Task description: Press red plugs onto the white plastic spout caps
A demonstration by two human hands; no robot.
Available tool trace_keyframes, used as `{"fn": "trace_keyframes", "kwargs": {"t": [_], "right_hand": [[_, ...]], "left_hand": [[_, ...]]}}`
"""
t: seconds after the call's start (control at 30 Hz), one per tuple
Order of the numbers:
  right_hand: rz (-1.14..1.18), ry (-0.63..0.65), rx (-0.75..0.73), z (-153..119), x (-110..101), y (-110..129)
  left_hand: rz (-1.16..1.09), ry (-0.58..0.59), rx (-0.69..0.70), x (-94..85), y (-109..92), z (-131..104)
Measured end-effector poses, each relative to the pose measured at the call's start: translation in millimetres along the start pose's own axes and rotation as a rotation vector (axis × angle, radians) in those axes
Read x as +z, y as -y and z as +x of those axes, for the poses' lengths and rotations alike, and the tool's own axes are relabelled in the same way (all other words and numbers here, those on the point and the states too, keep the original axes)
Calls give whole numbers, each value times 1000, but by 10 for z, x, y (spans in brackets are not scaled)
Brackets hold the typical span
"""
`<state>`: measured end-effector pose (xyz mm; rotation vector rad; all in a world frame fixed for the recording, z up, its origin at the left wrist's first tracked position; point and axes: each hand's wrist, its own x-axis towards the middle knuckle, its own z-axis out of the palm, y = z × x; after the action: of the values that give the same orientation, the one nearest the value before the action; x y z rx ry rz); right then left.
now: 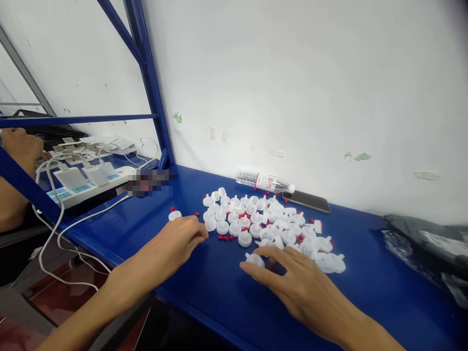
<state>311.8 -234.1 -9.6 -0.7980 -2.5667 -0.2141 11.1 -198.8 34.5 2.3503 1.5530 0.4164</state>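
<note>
My right hand (292, 273) grips a round white plastic cap (255, 260) with a short spout, between thumb and fingertips, just in front of the pile. My left hand (183, 236) is closed over the blue table, its fingers bent together; whatever they hold, if anything, is hidden. Beside its fingertips lie small red plugs (224, 238). Past both hands spreads a heap of similar white caps (252, 208), with red plugs scattered among them. One white cap with a red plug on its spout (174, 215) sits apart, behind my left hand.
A clear water bottle (265, 182) lies on its side against the wall, with a phone (307, 201) beside it. Black plastic bags (431, 243) sit at the right. To the left are a power strip (91, 187) with white cables, a blue frame post (155, 92) and another person's arm (16, 175).
</note>
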Motion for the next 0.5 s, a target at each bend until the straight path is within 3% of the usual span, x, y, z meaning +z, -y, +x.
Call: {"fn": "trace_keyframes", "kwargs": {"t": [0.1,0.3,0.4,0.5], "right_hand": [[-4,9,-11,12,-10,17],[-12,-32,-52,31,-13,35],[-14,-29,-58,30,-16,39],[-20,-41,-62,31,-28,45]], "left_hand": [[-168,-32,53,-12,-205,3],[-859,3,-14,33,-471,14],[-991,-2,-21,101,-506,20],[-988,11,-28,164,-538,13]]}}
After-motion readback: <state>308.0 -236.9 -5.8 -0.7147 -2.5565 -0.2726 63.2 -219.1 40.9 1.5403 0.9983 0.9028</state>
